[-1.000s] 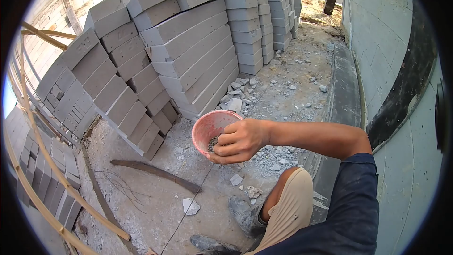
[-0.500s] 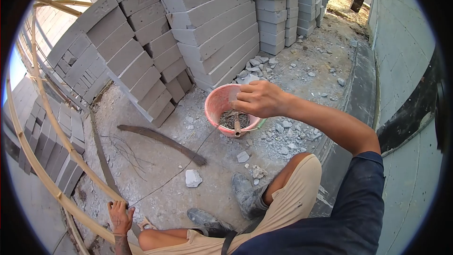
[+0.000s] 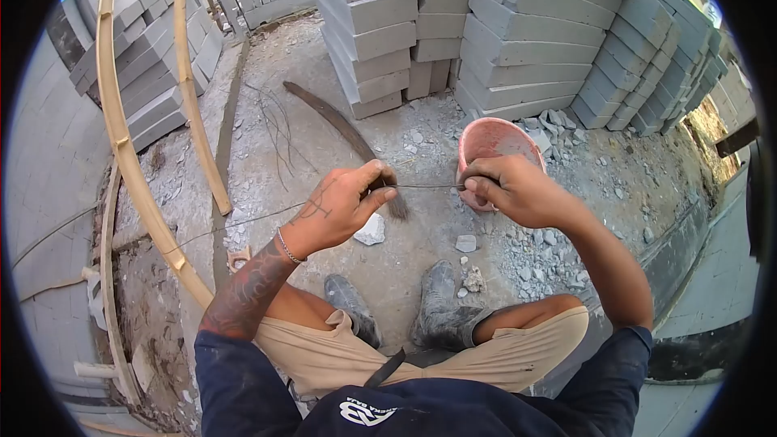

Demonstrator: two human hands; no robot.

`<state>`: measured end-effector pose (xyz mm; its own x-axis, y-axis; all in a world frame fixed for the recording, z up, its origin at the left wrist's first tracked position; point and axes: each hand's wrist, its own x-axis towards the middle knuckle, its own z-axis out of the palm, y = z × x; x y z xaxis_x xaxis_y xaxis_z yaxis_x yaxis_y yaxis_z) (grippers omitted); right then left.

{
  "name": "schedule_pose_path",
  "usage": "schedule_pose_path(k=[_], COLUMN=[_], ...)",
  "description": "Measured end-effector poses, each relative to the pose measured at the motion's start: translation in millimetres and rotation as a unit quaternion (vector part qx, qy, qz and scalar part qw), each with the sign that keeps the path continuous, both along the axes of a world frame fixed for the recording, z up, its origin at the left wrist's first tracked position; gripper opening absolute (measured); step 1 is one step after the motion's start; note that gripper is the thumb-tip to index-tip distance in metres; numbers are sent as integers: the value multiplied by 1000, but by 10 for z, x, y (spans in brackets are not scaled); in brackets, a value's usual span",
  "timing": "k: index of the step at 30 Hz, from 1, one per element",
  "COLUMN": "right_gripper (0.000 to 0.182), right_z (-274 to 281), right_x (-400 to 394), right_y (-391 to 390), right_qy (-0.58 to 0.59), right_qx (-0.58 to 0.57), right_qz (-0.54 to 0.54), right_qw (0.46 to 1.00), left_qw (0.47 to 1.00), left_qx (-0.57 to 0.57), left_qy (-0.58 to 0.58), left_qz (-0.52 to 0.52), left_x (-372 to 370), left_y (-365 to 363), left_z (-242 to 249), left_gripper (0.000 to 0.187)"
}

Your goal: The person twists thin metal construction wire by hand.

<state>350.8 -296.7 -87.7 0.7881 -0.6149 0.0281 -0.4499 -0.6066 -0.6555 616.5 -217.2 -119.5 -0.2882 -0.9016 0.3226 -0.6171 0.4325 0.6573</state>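
I am crouched, both hands in front of my knees. My left hand [image 3: 340, 206] pinches one end of a thin dark wire [image 3: 425, 186], and my right hand [image 3: 510, 190] pinches the other end. The wire is stretched straight between them. A pink plastic bucket [image 3: 495, 139] stands on the ground just behind my right hand. Its contents are hidden from here.
Stacks of grey concrete blocks [image 3: 518, 24] rise behind the bucket. Rubble [image 3: 526, 251] lies at right. A dark curved strip [image 3: 332, 125] lies on the ground, bamboo poles [image 3: 121, 129] at left. A taut string [image 3: 235, 222] runs along the floor. My shoes [image 3: 396, 316] are below.
My view swung left and down. My right hand came out of the bucket with a wire, and my left hand rose from the ground and took its other end.
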Motion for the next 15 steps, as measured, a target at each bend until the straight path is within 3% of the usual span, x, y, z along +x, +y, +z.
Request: schedule_pose_path(k=[2, 8, 11, 15], right_gripper=[22, 20, 18, 15], right_z=[130, 63, 53, -51], right_x=[-219, -518, -503, -518], right_y=[-25, -11, 36, 48], right_qy=[56, 84, 48, 25], right_qx=[73, 263, 255, 204], right_qz=[3, -64, -83, -114], right_qw=[996, 959, 962, 972], left_qw=[1000, 999, 999, 999], left_qx=[-13, -43, -54, 43], left_qy=[-15, -3, -6, 1], left_qz=[10, -8, -1, 20], left_x=[80, 192, 262, 384], left_y=[2, -27, -57, -59], left_z=[-17, -54, -102, -71], left_gripper=[15, 16, 15, 11])
